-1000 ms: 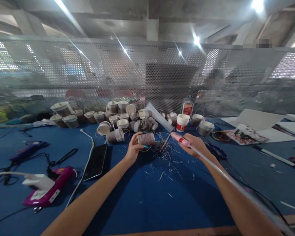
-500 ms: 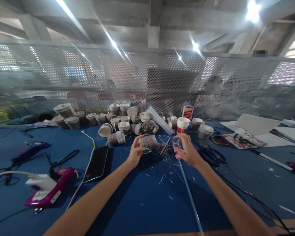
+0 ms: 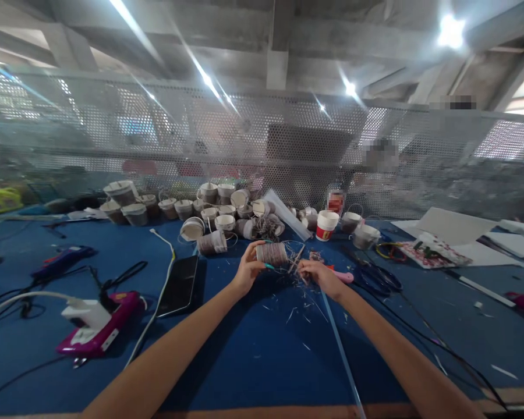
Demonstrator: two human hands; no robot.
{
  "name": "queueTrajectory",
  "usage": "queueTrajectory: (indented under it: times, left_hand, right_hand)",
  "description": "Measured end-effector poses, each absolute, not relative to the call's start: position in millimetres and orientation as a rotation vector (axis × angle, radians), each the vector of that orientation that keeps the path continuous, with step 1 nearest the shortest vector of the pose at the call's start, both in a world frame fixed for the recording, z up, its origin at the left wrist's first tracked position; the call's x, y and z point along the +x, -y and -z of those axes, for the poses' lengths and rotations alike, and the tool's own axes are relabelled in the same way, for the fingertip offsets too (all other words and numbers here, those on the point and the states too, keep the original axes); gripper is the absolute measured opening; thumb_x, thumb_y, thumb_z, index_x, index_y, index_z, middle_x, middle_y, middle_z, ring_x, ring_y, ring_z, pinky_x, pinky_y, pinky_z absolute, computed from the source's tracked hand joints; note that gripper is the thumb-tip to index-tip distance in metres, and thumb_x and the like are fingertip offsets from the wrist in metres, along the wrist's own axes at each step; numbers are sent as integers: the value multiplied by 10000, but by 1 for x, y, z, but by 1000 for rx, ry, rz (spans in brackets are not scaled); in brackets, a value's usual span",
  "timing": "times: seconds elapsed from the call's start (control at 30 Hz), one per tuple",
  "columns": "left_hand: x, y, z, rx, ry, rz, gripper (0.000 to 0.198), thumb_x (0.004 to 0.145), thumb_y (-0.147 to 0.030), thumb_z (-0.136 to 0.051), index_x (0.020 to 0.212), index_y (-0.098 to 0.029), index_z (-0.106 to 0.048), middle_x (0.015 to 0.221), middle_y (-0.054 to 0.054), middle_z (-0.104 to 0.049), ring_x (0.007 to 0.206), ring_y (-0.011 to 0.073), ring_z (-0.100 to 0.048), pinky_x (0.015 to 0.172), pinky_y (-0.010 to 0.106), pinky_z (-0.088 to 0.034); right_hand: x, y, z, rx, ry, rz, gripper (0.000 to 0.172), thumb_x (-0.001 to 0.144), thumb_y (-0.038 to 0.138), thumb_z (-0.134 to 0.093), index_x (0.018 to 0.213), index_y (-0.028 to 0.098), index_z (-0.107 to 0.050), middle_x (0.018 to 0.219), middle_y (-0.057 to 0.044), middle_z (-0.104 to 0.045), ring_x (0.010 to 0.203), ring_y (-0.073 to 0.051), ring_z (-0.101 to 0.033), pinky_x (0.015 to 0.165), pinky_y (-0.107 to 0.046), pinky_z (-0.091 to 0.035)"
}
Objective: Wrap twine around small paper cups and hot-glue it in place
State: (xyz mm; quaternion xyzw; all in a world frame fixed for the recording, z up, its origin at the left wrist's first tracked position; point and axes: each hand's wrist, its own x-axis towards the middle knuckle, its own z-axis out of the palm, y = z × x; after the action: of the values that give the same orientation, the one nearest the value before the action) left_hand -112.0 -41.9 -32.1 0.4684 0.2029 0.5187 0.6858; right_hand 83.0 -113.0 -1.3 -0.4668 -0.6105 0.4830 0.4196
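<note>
At the desk (image 3: 257, 364), left fingers (image 3: 257, 265) grip a sideways cup (image 3: 272, 255), apparently steadying it beside right fingers (image 3: 308, 265) pinching strands (image 3: 305, 277).

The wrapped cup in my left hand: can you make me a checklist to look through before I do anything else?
1. Wrapped cup held: ok, on its side in the left hand.
2. Right hand gripping something: cannot tell; its fingertips are at the loose strands.
3. Pink tool put down: ok, lying beside the right hand.
4. Pink tool cool: cannot tell.
5. Scraps tidied: not ok, scattered between the arms.
</note>
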Motion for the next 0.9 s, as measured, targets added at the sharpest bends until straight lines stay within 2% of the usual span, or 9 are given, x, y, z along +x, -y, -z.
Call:
queueTrajectory:
  times: [0.13,0.2,0.27,0.37,0.4,0.47,0.53,0.73,0.9]
  left_hand:
    - [-112,41,34,1055,-454,-1164,552,485,-9,-526,998,-212,-537,847,11,-580,752,161,-544,579,240,-458]
    - [-112,41,35,1060,-447,-1168,554,489,-15,-526,1006,-213,-536,865,14,-582,759,163,-546,591,247,-458]
    - [-112,40,36,1069,-443,-1171,554,493,-21,-526,1012,-214,-536,885,16,-582,763,161,-546,600,249,-457]
    - [-112,40,37,1077,-452,-1190,548,496,-22,-531,1008,-220,-536,886,7,-575,768,157,-546,610,251,-458]
    - [-112,39,38,1079,-457,-1200,549,498,-20,-533,1009,-224,-535,886,3,-574,773,156,-546,617,252,-458]
    - [-112,39,39,1090,-470,-1218,557,503,-18,-540,1018,-230,-529,898,0,-573,786,152,-546,632,249,-456]
    - [-111,38,39,1099,-481,-1235,565,505,-15,-547,1027,-230,-521,910,2,-574,787,146,-545,634,240,-450]
    - [-114,37,33,973,-434,-1286,522,523,-45,-572,1010,-222,-507,874,-3,-578,746,137,-554,653,260,-459]
    - [-117,34,29,903,-464,-1307,492,525,-48,-585,980,-221,-511,852,-10,-579,729,130,-557,657,269,-464]
  right_hand:
    - [88,117,-9,-924,1432,-1232,235,701,317,-462,526,162,-489,729,-76,-544,700,-167,-478,622,-297,-359]
    - [94,117,-12,-942,1469,-1252,290,738,356,-451,524,163,-482,754,-91,-581,728,-174,-503,642,-299,-373]
    - [100,114,-16,-1033,1577,-1298,358,772,406,-449,510,163,-469,643,-68,-579,606,-140,-496,581,-277,-374]
    - [105,108,-27,-1189,1760,-1366,401,782,449,-489,509,156,-467,454,7,-494,402,-71,-390,459,-229,-328]
    - [105,106,-33,-1220,1813,-1378,395,779,457,-501,526,155,-471,435,23,-477,376,-63,-376,440,-221,-320]
    - [101,102,-50,-1275,1927,-1353,359,768,458,-527,579,156,-487,467,27,-501,392,-72,-431,450,-221,-348]
    - [96,97,-69,-1324,2083,-1225,324,755,443,-551,615,153,-520,512,12,-541,445,-87,-482,475,-225,-366]
    - [83,82,-112,-1283,2208,-682,303,792,372,-514,586,157,-569,583,-25,-587,534,-98,-507,554,-246,-372]
    - [87,71,-107,-1358,2101,-631,320,806,388,-490,576,168,-529,486,-1,-545,428,-76,-463,478,-233,-348]
